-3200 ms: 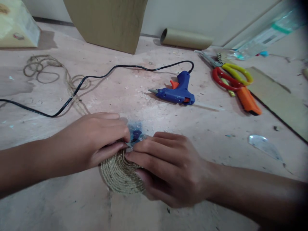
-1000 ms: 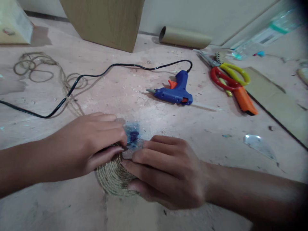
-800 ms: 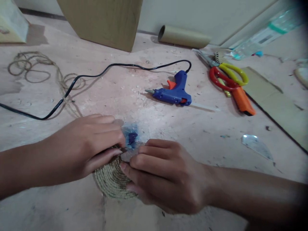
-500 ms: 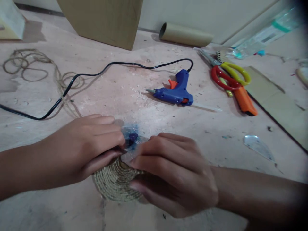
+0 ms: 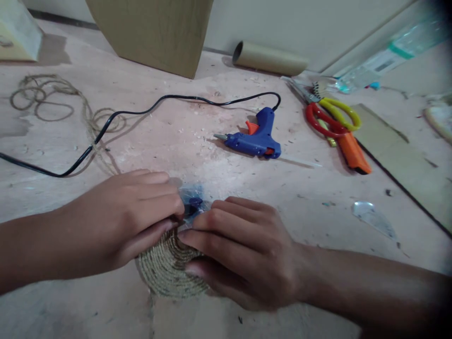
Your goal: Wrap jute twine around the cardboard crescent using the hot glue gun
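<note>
A flat round coil of jute twine (image 5: 169, 273) lies on the table under both my hands. My left hand (image 5: 141, 207) is closed at its upper left edge, thumb and fingers pressed together. My right hand (image 5: 243, 254) is curled over the coil's right side, index fingertip near its middle and thumb on its face; what lies under the fingers is hidden. Just beyond, between the hands, shows a clear-and-blue plastic piece (image 5: 192, 195) with a dark blue part. Loose twine (image 5: 86, 106) trails from a tangle at upper left towards my left hand.
A blue glue gun (image 5: 254, 143) lies ahead, its black cord (image 5: 144, 112) running left. Right of it are scissors (image 5: 328, 120) and an orange-handled tool (image 5: 353, 153). A cardboard tube (image 5: 271, 59), cardboard sheet (image 5: 151, 33) and plastic bottle (image 5: 381, 61) are at the back.
My right hand has shifted slightly left, its index fingertip coming closer to the middle of the coil. My left hand stays nearly in place. The view has shifted a little.
</note>
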`<state>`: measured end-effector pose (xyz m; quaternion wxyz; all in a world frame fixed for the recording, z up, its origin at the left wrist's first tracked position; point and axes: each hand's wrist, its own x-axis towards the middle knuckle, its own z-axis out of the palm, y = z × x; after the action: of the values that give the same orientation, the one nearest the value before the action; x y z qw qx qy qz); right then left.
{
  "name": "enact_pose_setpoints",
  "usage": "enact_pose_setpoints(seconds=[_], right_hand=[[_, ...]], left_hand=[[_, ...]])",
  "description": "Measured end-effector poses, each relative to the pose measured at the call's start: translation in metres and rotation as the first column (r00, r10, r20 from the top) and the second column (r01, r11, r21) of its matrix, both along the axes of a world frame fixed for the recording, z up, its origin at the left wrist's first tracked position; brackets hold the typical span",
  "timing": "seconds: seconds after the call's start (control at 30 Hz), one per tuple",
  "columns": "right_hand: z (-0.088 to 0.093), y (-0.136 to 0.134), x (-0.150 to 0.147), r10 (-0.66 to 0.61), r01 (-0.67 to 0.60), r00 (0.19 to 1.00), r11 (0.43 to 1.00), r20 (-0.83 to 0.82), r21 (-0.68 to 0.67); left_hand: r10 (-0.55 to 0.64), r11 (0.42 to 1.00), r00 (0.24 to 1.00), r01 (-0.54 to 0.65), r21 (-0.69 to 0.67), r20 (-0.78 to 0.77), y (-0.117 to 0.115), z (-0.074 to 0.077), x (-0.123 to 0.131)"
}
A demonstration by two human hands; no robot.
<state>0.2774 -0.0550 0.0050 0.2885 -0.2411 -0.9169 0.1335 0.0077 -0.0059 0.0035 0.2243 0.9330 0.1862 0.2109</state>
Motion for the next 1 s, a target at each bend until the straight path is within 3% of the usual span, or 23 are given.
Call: enact_pose_setpoints(seconds=[0.37,1.0], right_hand=[[0.0003,-0.0016,-0.0036,0.012,-0.017,0.999,0.995,0.050,0.100],[-0.0028,-0.0010,-0.0040,0.063,-0.063,0.998,0.997,0.001,0.043]], left_hand=[[0.012,0.997,1.000,-0.012,0.080,-0.002,0.0025,-0.0026,0.0043],[-0.007,0.988,1.000,0.007,0.153,0.002,-0.0011,-0.0073,0.0018]])
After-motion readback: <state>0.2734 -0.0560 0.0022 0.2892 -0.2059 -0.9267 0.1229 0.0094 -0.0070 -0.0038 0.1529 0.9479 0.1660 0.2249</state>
